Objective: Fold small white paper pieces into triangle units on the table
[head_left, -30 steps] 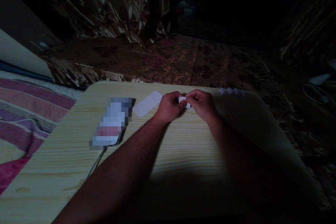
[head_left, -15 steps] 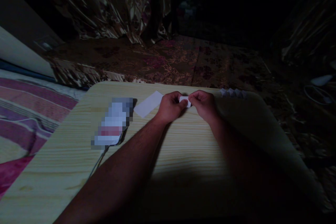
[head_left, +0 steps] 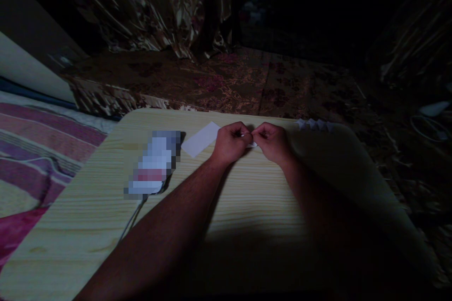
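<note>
Both hands meet over the far half of a light wooden table (head_left: 247,188), fingertips nearly touching. My left hand (head_left: 231,142) pinches a small piece of white paper (head_left: 252,144) between thumb and fingers. From the other side, my right hand (head_left: 272,141) pinches the same paper, its thumb and forefinger close to the left thumb. Most of the paper is hidden by the fingers; only a thin white part shows below them. Just left of my left hand a flat white paper strip (head_left: 201,139) lies at a slant on the table.
A phone with a blurred screen (head_left: 153,162) lies at the left, with a white cable (head_left: 131,220) running toward me. Several small folded paper pieces (head_left: 314,124) stand in a row at the far right edge. Beyond the table is a patterned cloth-covered ledge (head_left: 226,80); striped bedding (head_left: 31,136) is at left.
Fingers of both hands have closed in over the small paper, and its flat white face, visible before, is now mostly covered. The view has shifted very slightly.
</note>
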A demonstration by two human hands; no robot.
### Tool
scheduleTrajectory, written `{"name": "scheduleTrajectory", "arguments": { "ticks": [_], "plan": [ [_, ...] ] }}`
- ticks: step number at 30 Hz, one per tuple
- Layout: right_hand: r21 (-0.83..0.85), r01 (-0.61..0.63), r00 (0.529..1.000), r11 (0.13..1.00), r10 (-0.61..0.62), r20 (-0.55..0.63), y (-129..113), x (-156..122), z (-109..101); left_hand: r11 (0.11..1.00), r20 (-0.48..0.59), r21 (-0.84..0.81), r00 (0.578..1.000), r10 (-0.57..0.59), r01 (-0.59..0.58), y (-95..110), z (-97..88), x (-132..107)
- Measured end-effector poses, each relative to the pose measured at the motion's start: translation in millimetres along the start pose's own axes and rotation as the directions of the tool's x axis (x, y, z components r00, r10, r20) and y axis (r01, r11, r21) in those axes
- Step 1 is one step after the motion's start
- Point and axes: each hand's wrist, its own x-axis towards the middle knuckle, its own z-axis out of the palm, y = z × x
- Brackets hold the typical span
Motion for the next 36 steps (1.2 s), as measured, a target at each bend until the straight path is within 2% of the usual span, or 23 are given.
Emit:
{"name": "scheduleTrajectory", "arguments": {
  "ticks": [9, 15, 25, 31, 36],
  "plan": [
    [0.046, -0.052, 0.999, 0.998, 0.051, 0.015, -0.1, 1.1, -0.9, 0.995, 0.04, -0.089, 0.998, -0.047, 0.051, -1.5, -0.9, 0.9],
    [0.065, -0.08, 0.997, 0.995, 0.08, -0.012, 1.5, 2.3, -5.3, 0.987, 0.007, -0.113, 0.994, -0.113, 0.113, -1.0, -1.3, 1.5],
    [0.081, -0.089, 0.996, 0.993, 0.09, -0.003, 0.8, 2.8, -6.8, 0.992, -0.016, -0.079, 0.995, -0.095, 0.094, 2.2, -3.9, 1.9],
    [0.117, -0.128, 0.991, 0.985, 0.131, -0.019, -0.8, 3.3, -6.9, 0.979, 0.011, -0.188, 0.997, -0.08, 0.081, 4.0, -6.3, 3.3],
    [0.12, -0.123, 0.992, 0.985, 0.125, -0.005, -1.6, 2.3, -6.9, 0.973, 0.023, -0.18, 0.989, -0.146, 0.148, 7.9, -5.3, 2.4]
  ]
}}
